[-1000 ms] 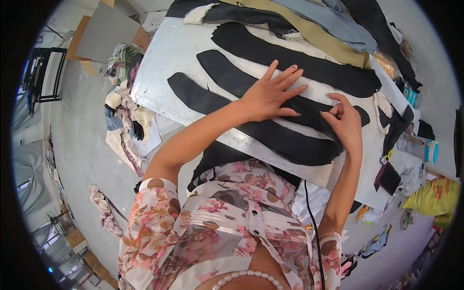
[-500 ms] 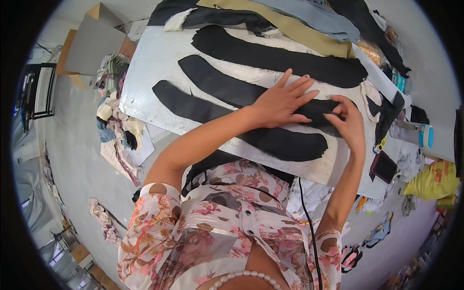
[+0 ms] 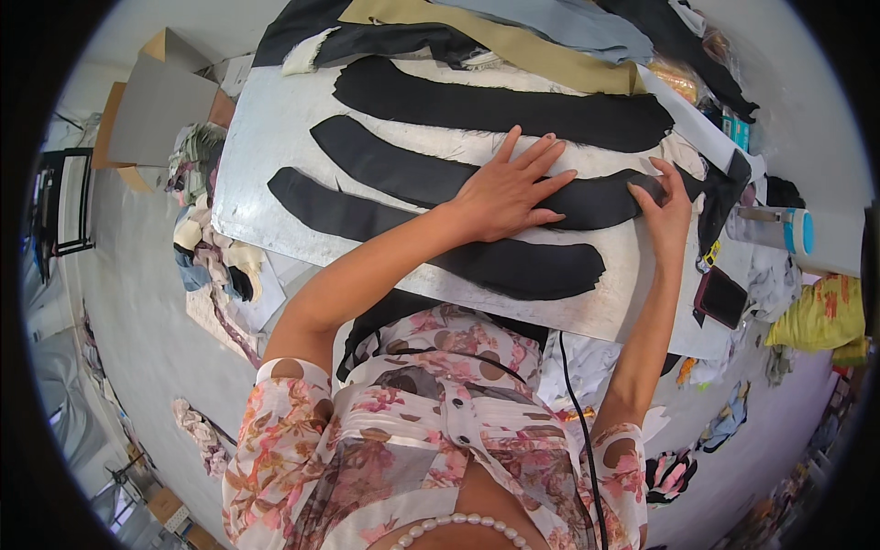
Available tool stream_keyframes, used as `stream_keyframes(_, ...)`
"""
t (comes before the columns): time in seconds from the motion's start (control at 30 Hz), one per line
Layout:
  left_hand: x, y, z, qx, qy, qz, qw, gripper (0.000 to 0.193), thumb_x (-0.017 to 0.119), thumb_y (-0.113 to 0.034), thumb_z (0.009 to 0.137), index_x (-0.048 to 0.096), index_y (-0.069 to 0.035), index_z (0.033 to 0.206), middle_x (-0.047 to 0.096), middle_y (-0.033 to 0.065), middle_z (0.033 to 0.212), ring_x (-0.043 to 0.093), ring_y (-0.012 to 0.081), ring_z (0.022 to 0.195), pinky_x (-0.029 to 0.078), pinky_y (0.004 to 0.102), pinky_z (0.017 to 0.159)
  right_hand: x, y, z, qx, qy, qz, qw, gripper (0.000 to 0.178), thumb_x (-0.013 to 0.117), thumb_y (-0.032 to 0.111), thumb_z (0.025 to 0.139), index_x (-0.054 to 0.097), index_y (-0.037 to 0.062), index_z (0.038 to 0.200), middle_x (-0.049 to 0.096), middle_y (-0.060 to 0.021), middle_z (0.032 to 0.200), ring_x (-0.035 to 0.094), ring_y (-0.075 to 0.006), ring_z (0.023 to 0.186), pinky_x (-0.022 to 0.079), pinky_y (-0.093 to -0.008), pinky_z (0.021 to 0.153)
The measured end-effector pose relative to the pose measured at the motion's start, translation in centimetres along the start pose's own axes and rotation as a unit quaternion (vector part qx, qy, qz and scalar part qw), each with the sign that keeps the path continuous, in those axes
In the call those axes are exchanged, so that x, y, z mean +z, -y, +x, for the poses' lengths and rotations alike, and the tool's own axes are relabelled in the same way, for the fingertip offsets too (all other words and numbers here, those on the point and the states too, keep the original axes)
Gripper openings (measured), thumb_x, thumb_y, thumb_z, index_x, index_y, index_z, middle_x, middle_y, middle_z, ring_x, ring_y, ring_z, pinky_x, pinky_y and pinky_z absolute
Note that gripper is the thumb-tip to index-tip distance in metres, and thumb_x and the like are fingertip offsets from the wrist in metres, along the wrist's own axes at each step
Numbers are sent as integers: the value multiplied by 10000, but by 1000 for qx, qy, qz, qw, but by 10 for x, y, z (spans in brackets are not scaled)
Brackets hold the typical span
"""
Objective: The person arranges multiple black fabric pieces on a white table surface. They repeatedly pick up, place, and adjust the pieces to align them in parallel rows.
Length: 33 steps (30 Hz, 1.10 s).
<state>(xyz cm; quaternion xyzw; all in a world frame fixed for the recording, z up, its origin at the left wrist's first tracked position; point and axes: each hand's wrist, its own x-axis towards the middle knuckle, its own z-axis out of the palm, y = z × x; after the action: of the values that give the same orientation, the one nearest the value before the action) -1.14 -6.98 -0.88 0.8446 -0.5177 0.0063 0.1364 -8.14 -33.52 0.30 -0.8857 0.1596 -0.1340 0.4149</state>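
My left hand (image 3: 504,192) lies flat, fingers spread, on the middle black fabric strip (image 3: 431,179) on the bench (image 3: 632,302), right hand (image 3: 665,206) pinching its end; limp, light cloth, I judge, best gripped at edges.

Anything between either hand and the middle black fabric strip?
Nothing visible. The left hand lies flat on the middle black strip, and the right hand pinches its right end. Both touch it directly.

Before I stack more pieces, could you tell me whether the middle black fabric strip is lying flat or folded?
Flat: the middle black fabric strip lies spread in one layer under the left hand.
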Motion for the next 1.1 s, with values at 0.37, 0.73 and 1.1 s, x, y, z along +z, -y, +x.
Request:
stream_keyframes(0.37,2,-1,0,-1,-2,6,1000,632,426,-524,972,406,-123,1460,282,156,1554,181,291,1476,80,535,1188,-11,13,1,-30,-108,-194,975,383,743,98,818,609,49,1173,594,4,825,487,-66,673,432,-227,626)
stream_keyframes(0.73,15,-1,0,13,-111,-23,993,638,512,-553,913,524,-79,1341,420,219,1439,316,336,1411,152,596,1147,8,-13,33,-75,-66,72,992,99,660,92,914,661,24,987,601,31,807,506,-35,688,415,-189,618)
stream_keyframes(1.1,-15,-4,-31,-23,-131,-82,988,597,648,-473,836,579,-71,1272,482,154,1365,299,328,1412,99,628,1154,184,196,67,-268,232,68,933,134,727,86,777,668,23,881,654,-85,723,618,-181,631,478,-306,606)
